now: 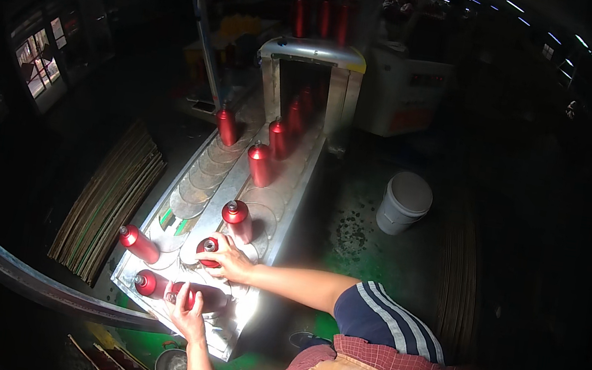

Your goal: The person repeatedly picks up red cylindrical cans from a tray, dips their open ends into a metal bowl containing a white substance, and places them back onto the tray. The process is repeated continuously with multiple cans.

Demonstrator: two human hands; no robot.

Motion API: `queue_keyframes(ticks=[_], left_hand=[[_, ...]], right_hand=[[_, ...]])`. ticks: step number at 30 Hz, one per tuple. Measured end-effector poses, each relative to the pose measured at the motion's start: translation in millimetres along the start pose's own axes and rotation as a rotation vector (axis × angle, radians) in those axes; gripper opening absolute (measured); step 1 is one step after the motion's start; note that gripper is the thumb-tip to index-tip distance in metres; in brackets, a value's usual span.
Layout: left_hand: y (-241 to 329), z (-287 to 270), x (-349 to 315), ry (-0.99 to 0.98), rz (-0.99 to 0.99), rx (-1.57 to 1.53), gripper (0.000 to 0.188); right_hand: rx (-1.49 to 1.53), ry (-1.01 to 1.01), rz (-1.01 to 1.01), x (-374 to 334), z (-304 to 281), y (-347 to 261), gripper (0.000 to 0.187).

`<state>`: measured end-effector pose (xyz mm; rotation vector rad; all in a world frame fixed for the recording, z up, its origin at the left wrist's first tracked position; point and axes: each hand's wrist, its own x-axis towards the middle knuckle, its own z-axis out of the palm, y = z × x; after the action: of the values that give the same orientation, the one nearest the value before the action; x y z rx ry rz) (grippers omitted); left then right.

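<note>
Red metal bottles with narrow silver necks stand on a conveyor (236, 177) of overlapping round plates. My right hand (228, 260) is closed around the upper part of one red bottle (209, 245) near the conveyor's front end. Closer to me, my left hand (186, 311) grips another red bottle (180, 294), whose lower part is partly hidden by the fingers. Just left of that hand is a red bottle (148, 284), and a further bottle (139, 244) stands at the left edge. Behind my right hand stands one more bottle (236, 220).
Several bottles come along the right lane from a metal tunnel (314, 54); one bottle (226, 127) stands in the left lane. Stacked cardboard sheets (108, 200) lean at the left. A lidded white bucket (405, 202) stands right. A curved metal rail (32, 282) crosses the lower left.
</note>
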<state>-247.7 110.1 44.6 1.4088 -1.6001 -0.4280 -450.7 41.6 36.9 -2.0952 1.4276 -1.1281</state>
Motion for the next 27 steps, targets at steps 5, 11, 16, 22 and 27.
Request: queue_keyframes(ticks=[5, 11, 16, 22, 27], left_hand=[[14, 76, 27, -0.144, -0.082, 0.337, 0.049], [37, 64, 8, -0.131, -0.090, -0.023, 0.041], [56, -72, -120, -0.003, -0.328, -0.428, 0.025], [4, -284, -361, 0.522, -0.945, -0.368, 0.023], [-24, -404, -563, 1.086, -0.947, -0.267, 0.025]], right_hand=[[-0.090, -0.045, 0.164, 15, 19, 61, 0.057], [-0.085, 0.154, 0.117, 34, -14, 87, 0.050], [0.178, 0.437, 0.091, -27, -45, 27, 0.039], [0.430, -0.101, 0.107, -148, 58, -158, 0.040], [0.632, -0.712, -0.406, -201, 199, -332, 0.038]])
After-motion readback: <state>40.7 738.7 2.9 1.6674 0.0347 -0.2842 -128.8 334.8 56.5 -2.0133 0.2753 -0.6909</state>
